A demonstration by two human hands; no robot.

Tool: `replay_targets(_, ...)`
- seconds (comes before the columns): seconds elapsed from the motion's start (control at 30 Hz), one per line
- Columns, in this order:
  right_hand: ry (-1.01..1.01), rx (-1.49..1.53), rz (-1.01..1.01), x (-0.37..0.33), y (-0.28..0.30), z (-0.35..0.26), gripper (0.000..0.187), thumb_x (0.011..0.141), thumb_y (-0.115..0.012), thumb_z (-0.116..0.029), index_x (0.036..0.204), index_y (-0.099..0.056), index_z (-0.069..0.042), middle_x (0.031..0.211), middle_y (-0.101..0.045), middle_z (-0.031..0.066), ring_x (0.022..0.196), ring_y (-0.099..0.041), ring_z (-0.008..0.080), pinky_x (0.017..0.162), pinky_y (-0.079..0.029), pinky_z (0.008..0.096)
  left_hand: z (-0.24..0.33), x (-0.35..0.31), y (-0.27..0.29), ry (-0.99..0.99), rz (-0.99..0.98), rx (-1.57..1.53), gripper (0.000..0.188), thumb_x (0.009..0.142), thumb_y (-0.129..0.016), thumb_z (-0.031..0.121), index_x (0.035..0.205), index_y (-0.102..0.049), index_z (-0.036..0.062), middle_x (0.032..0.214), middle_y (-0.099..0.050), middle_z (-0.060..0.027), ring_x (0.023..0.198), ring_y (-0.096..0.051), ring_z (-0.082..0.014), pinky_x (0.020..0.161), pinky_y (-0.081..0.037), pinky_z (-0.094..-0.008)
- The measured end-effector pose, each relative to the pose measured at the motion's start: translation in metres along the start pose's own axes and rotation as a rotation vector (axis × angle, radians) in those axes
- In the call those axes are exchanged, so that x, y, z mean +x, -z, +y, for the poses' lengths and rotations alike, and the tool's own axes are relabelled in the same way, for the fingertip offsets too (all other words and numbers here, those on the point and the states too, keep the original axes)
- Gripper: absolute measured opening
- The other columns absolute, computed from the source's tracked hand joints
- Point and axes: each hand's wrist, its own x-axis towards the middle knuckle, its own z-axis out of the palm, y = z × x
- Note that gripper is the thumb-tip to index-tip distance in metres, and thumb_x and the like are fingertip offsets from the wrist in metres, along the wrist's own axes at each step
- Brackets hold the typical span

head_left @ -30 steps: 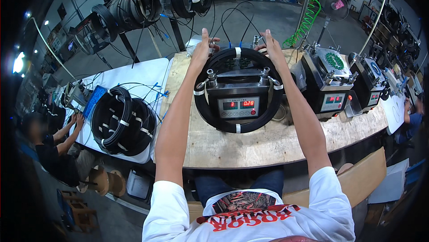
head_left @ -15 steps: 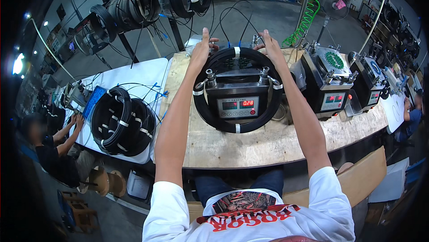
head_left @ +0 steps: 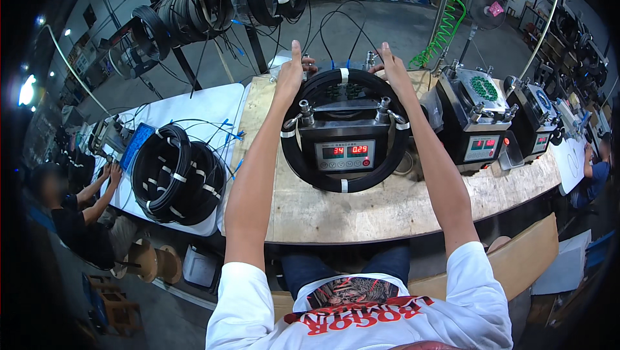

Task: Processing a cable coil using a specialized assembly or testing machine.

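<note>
A black cable coil [head_left: 344, 185], bound with white tape bands, hangs around the front of a metal polishing machine [head_left: 339, 132] with a lit red display. Both my arms reach past the coil's sides to the machine's far end. My left hand [head_left: 294, 73] is beside the far left corner, thumb raised, fingers apart and pointing inward. At the far right corner, my right hand [head_left: 392, 71] mirrors it with its thumb up, fingers near a metal post [head_left: 371, 59]. I see nothing gripped in either hand. Thin cable ends with blue tips [head_left: 349, 64] rise between them; the machine's top is partly hidden by the coil.
Several taped black coils [head_left: 171, 182] lie on the white table at left, where a person sits. Two similar machines [head_left: 475, 121] stand to the right on the plywood bench [head_left: 310, 217]. Cable reels [head_left: 194, 17] hang at the back left, beyond a green coiled hose [head_left: 445, 20] and fan.
The red digits on the machine's display have changed. My hands and the coil stay practically where they were; the view has shifted very slightly.
</note>
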Motion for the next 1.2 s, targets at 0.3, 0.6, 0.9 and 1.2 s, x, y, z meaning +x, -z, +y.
replay_targets(0.3, 0.014, 0.151, -0.017, 0.001, 0.002, 0.005, 0.082, 0.101, -0.027, -0.066, 0.140, -0.049, 0.003, 0.082, -0.069, 0.0145, 0.076, -0.066, 0.0196, 0.077, -0.052, 0.0305, 0.003, -0.002, -0.001, -0.024, -0.035, -0.058, 0.101, 0.089, -0.015, 0.083, 0.112, -0.072, 0.0028, 0.093, -0.073, -0.0113, 0.093, -0.063, -0.0251, 0.086, -0.045, -0.0369)
replay_targets(0.6, -0.004, 0.095, 0.029, 0.002, -0.001, 0.005, 0.083, 0.100, -0.028, -0.066, 0.139, -0.050, 0.004, 0.081, -0.068, 0.0158, 0.069, -0.066, 0.0205, 0.066, -0.053, 0.0297, 0.006, -0.010, 0.004, -0.034, -0.050, -0.114, 0.097, 0.090, -0.018, 0.083, 0.112, -0.070, 0.0036, 0.082, -0.068, -0.0087, 0.082, -0.062, -0.0181, 0.069, -0.045, -0.0310)
replay_targets(0.9, 0.020, 0.177, -0.041, -0.003, 0.000, 0.002, 0.084, 0.100, -0.029, -0.067, 0.139, -0.048, 0.005, 0.083, -0.067, 0.0148, 0.071, -0.065, 0.0191, 0.068, -0.053, 0.0284, 0.002, -0.009, 0.004, -0.023, 0.053, -0.104, 0.090, 0.093, -0.022, 0.079, 0.112, -0.070, 0.0050, 0.083, -0.066, -0.0094, 0.073, -0.060, -0.0188, 0.067, -0.049, -0.0304)
replay_targets(1.2, 0.044, 0.156, 0.035, -0.003, -0.001, 0.005, 0.079, 0.101, -0.031, -0.064, 0.129, -0.056, 0.005, 0.077, -0.066, 0.0128, 0.075, -0.065, 0.0182, 0.068, -0.051, 0.0313, 0.006, -0.011, 0.001, -0.008, -0.034, -0.133, 0.092, 0.092, -0.023, 0.080, 0.111, -0.070, 0.0027, 0.082, -0.069, -0.0104, 0.077, -0.063, -0.0178, 0.071, -0.047, -0.0310)
